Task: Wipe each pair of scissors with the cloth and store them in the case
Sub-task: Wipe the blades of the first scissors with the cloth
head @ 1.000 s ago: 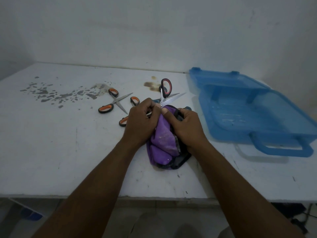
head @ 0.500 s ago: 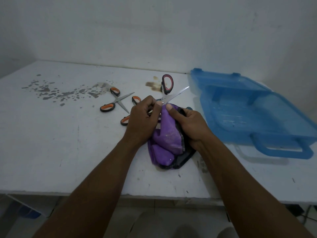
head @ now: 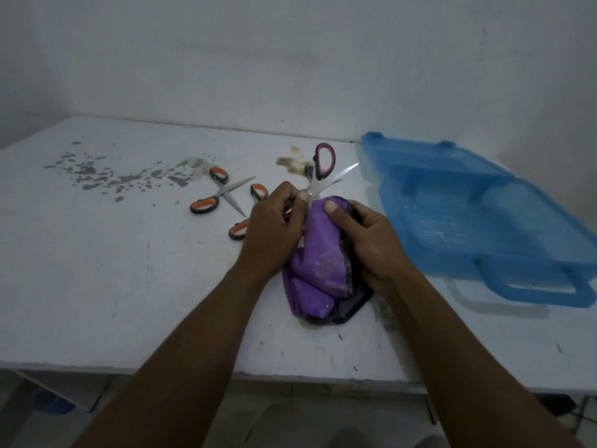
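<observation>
My left hand (head: 274, 227) grips a pair of scissors by its hidden handles; one bare blade (head: 336, 177) sticks out up and to the right. My right hand (head: 371, 244) pinches a purple cloth with a dark edge (head: 318, 257) against the base of that blade. The cloth's lower end rests on the white table (head: 97, 270). An open orange-handled pair (head: 223, 192) lies left of my hands. A second orange-handled pair (head: 258, 191) is half hidden behind my left hand. A red-and-black-handled pair (head: 324, 160) lies just behind the blade. The blue case (head: 478, 263) lies open at the right.
Dark specks (head: 97, 176) and a brown stain (head: 290, 163) mark the table's far side. A white wall stands right behind the table. The table's front edge runs just under my forearms. The case's handle (head: 536, 287) points toward me.
Both hands have lifted a little with the scissors and cloth. The blade now stands out further and steeper from the cloth.
</observation>
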